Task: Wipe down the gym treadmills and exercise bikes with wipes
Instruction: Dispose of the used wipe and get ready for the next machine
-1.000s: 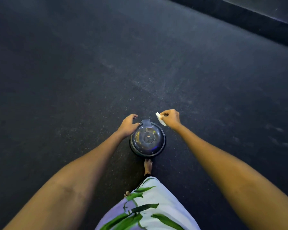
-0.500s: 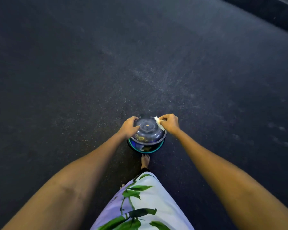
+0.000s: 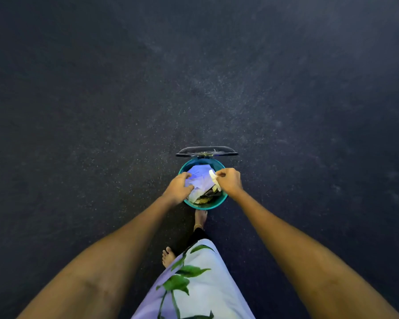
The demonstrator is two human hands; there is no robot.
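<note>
Left hand [image 3: 177,189] hides the bin's [image 3: 203,204] left rim.

The single head-worn view looks steeply down over outstretched arms at the dark floor [image 3: 101,100].

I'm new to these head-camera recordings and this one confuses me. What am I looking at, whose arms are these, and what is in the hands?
There is no machine here: a person wears a camera on the head, which looks down past their own arms. On the dark speckled floor stands a small teal pedal bin, its lid tipped up, with paper and other rubbish inside. The right hand pinches a white wipe over the opening. The left hand rests at the bin's rim. A bare foot is at the bin's base.
</note>
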